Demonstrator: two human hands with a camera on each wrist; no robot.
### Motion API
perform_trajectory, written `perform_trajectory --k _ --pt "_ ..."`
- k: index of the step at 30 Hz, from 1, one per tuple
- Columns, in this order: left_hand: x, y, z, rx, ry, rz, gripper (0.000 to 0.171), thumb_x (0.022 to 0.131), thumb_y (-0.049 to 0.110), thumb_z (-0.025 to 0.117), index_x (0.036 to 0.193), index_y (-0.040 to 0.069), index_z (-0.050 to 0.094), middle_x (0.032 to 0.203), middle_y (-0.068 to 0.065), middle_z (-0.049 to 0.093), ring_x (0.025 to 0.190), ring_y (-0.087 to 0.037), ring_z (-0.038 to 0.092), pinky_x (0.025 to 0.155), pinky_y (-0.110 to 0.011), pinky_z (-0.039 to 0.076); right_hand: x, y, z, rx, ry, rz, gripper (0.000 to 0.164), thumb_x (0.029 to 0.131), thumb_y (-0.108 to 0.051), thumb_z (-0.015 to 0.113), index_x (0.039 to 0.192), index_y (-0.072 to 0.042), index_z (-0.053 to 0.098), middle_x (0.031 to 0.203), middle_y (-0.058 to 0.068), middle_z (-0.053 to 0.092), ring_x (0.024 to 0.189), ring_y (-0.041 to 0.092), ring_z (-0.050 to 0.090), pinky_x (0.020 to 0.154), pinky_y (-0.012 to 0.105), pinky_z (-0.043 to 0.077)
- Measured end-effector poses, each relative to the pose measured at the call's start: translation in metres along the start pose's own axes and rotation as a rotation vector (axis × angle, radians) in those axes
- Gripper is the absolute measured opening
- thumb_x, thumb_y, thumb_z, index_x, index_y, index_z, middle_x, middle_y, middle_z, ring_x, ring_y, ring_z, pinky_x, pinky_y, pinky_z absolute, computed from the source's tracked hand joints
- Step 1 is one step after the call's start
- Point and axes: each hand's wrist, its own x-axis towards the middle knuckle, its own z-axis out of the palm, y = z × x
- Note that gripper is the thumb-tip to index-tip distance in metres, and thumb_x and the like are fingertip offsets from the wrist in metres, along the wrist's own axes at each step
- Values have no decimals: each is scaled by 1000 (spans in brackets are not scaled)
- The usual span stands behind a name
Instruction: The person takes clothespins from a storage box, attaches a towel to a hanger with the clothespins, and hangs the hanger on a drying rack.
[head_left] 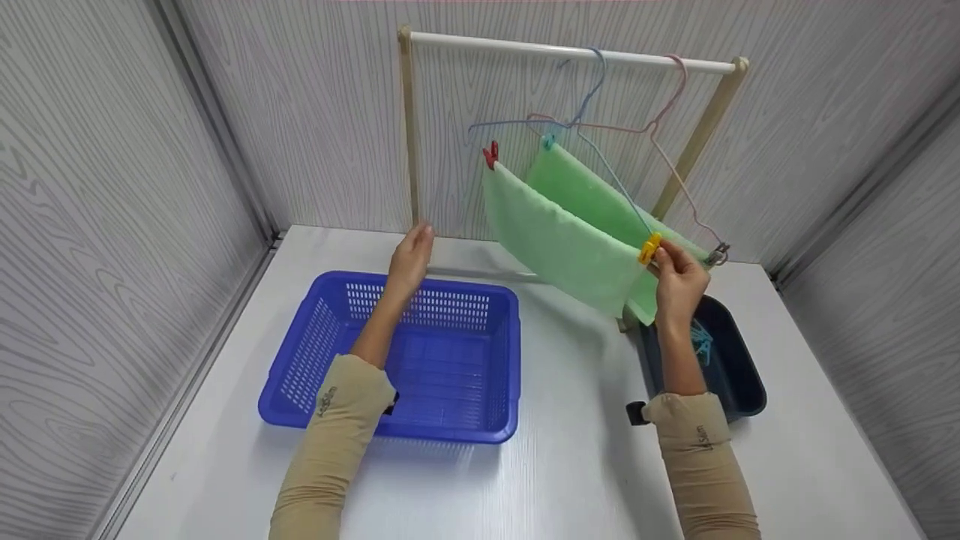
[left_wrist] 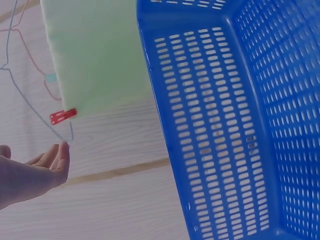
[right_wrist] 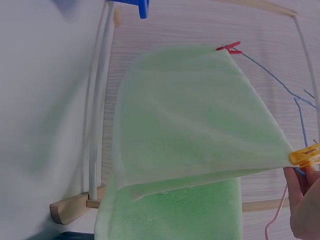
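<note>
My right hand [head_left: 681, 281] pinches a yellow clothespin [head_left: 649, 248] at the right top corner of a light green towel [head_left: 562, 232]. In the right wrist view, the fingertips sit right under that yellow clip, beside the end of the blue hanger [head_left: 589, 101]. A red clothespin [head_left: 491, 154] bites the towel's other top corner. Behind it a second green towel [head_left: 574, 176] hangs by a teal clothespin [head_left: 548, 141] and a grey one [head_left: 718, 255] below the pink hanger [head_left: 664, 112]. My left hand [head_left: 411, 259] holds nothing, fingers extended, above the basket's far rim.
Both hangers hook over the white bar [head_left: 510, 45] of a wooden-post rack [head_left: 411, 135]. A blue perforated basket [head_left: 511, 360] stands at left on the white table [head_left: 555, 465]. On the right, a dark bin [head_left: 739, 360] contains blue clothespins [head_left: 701, 341], partly hidden by the right arm.
</note>
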Motion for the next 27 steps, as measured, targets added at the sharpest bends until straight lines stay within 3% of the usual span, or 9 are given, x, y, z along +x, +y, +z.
perform_trajectory --k 3,7,15,17,19,22,24,25,27 --pt "-9 -2 -7 57 -37 1 46 89 32 32 124 2 32 121 -16 37 109 -26 35 87 -33 30 2 3 -2 39 -14 32 29 75 -10 59 102 -1 57 101 16 54 88 27 52 69 30 44" --pt "-19 -6 -16 89 -64 -6 44 89 30 33 122 2 36 120 -16 39 110 -26 34 91 -34 24 -20 -66 25 46 -14 157 24 76 -4 56 100 1 58 99 16 55 86 24 54 68 26 44" --pt "-34 -9 -22 202 -147 25 45 89 29 32 122 -2 34 117 -19 41 109 -29 34 91 -38 24 -67 -198 91 -84 56 185 21 77 1 54 96 9 56 97 21 54 86 25 54 72 28 43" --pt "-37 -9 -22 227 -170 16 47 89 32 32 123 -1 33 118 -18 40 110 -29 33 91 -38 24 -69 -205 93 -109 57 196 21 78 1 52 97 9 55 98 21 53 88 25 53 74 28 42" --pt "-39 -9 -22 240 -191 8 48 89 33 32 123 0 33 120 -18 38 111 -29 32 91 -38 24 -57 -173 76 -53 4 196 20 78 0 52 96 6 57 96 18 54 86 22 54 72 25 43" --pt "-42 -9 -22 245 -213 4 49 88 34 33 123 1 33 120 -18 37 111 -29 32 90 -38 24 -56 -171 71 -60 -38 185 18 78 -2 53 95 2 58 96 14 55 86 18 54 71 23 43" --pt "-45 -10 -22 248 -225 17 49 88 33 33 124 0 32 120 -19 37 110 -29 32 90 -39 25 -57 -176 69 -97 -73 168 18 78 -2 54 95 3 58 94 16 55 86 21 53 70 24 44" --pt "-46 -9 -23 253 -226 26 48 88 33 34 124 0 32 120 -20 37 110 -30 32 90 -39 25 -65 -199 78 -147 -74 151 19 77 -2 55 96 3 58 95 17 54 88 23 52 71 25 43" --pt "-48 -10 -24 268 -223 50 48 88 33 35 123 0 33 120 -19 37 109 -29 34 89 -39 27 -70 -213 79 -243 -97 123 20 78 -2 54 96 5 56 96 19 53 88 26 50 73 28 43"
